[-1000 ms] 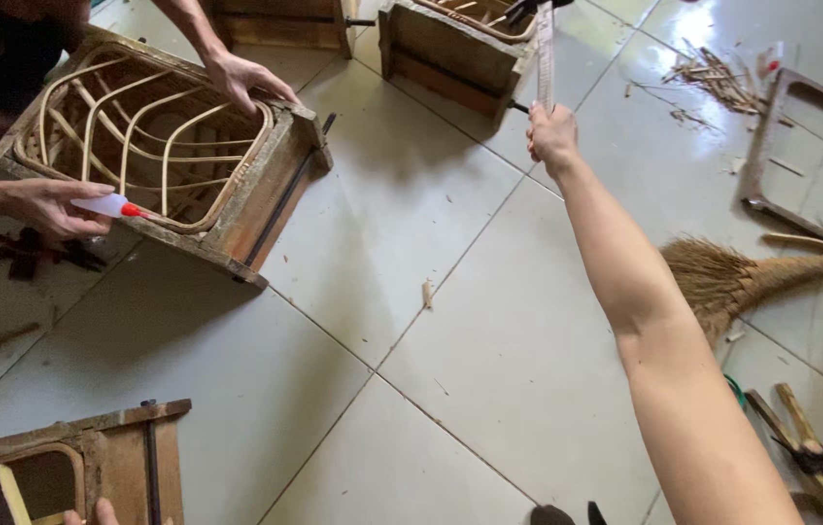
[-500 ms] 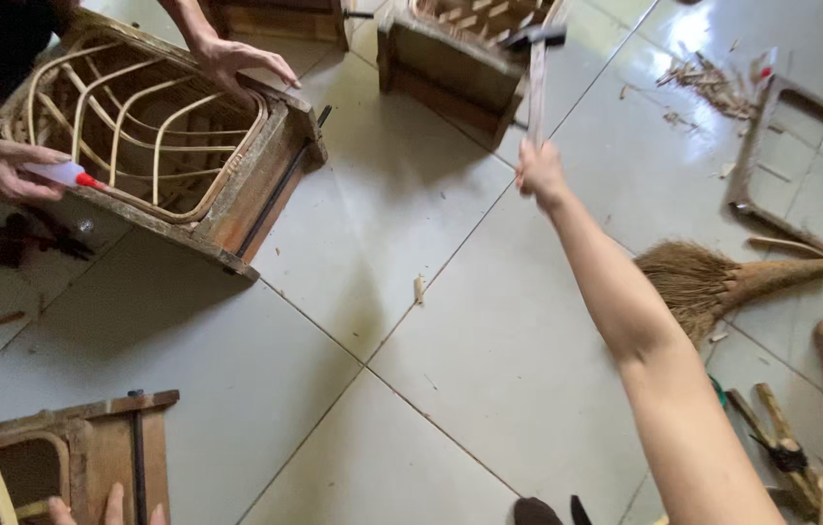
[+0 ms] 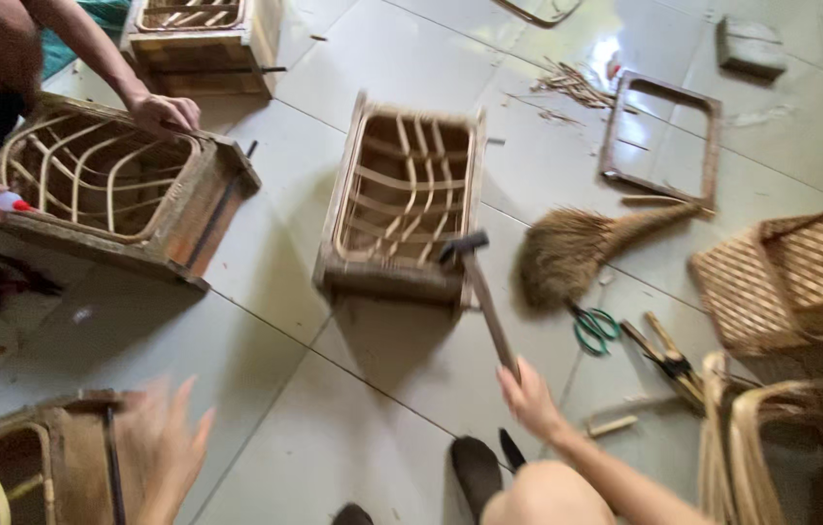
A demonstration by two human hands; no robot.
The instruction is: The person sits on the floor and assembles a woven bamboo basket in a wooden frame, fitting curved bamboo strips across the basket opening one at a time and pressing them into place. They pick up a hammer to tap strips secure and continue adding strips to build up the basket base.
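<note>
The right hand (image 3: 528, 397) is gripping a hammer (image 3: 481, 292) by the end of its handle, hooking its head over the near rim of a wooden box mould (image 3: 402, 199) on the tiled floor (image 3: 266, 292), seemingly for reach. The left hand (image 3: 173, 442), blurred and open, is hovering beside another mould (image 3: 33, 467) at the floor's near left corner.

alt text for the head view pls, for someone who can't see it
The right hand holds a hammer whose head rests on a wooden basket mould on the tiled floor. The blurred left hand hovers by another mould; a broom lies nearby.
</note>
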